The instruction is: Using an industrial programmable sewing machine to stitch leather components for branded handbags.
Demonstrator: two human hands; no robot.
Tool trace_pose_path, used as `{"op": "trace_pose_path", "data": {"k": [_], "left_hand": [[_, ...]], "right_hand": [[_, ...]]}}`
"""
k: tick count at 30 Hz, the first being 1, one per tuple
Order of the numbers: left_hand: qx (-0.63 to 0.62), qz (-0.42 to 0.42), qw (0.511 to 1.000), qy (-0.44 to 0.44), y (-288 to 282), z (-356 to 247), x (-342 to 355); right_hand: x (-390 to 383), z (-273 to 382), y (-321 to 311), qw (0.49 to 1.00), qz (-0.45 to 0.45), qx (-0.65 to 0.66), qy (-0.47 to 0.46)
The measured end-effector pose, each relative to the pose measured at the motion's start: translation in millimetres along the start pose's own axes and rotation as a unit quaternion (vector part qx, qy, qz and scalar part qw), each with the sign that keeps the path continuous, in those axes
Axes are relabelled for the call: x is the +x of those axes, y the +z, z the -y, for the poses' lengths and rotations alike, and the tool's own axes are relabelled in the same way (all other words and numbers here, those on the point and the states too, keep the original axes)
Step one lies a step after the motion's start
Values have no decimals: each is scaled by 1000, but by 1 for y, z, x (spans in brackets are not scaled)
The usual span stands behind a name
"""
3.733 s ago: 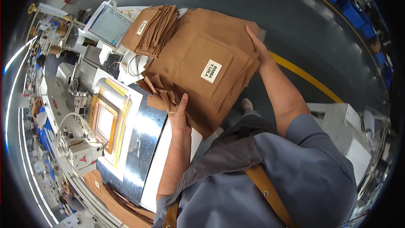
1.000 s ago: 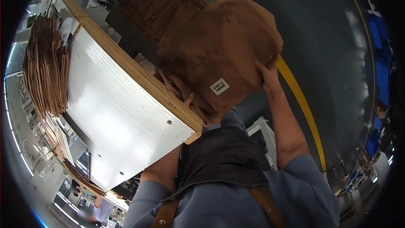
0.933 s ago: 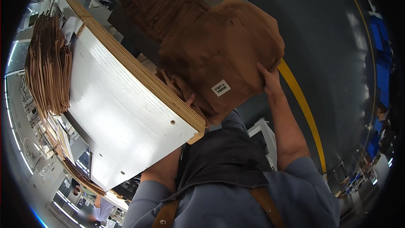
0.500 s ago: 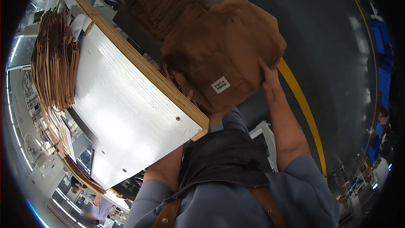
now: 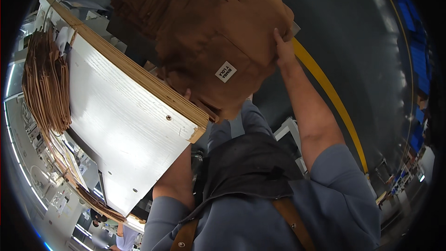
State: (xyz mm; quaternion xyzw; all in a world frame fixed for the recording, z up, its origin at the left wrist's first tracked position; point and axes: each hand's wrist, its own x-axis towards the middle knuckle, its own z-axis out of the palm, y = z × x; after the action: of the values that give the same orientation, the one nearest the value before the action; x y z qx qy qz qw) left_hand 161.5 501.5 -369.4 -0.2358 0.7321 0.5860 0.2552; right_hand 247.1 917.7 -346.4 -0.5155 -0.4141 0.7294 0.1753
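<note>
The brown cloth pile (image 5: 246, 23) is beside the white desk (image 5: 121, 111). The right hand (image 5: 285, 52) holds its right edge, thumb on top, maybe so it won't slip. The desk hides most of the left hand (image 5: 187, 94); I cannot tell its grip.

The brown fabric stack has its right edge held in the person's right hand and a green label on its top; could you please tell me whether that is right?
Not quite: in the head view, the label on the brown fabric stack is white, not green. The right hand does hold its right edge.
</note>
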Motion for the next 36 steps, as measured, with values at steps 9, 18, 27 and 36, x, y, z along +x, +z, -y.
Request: {"op": "trace_pose_path", "data": {"k": [9,18,27,36], "left_hand": [[201,-13,977,-73,-178,81,-65],[447,59,857,249,-134,-74,-276],[552,-68,579,596,-105,-226,-251],[613,10,553,564,-102,-229,-231]], "right_hand": [[-68,-108,-112,980,-93,-137,115],[-85,-107,-122,951,-12,-126,282],[-59,-157,-13,935,55,314,157],[-70,-139,0,927,61,353,115]]}}
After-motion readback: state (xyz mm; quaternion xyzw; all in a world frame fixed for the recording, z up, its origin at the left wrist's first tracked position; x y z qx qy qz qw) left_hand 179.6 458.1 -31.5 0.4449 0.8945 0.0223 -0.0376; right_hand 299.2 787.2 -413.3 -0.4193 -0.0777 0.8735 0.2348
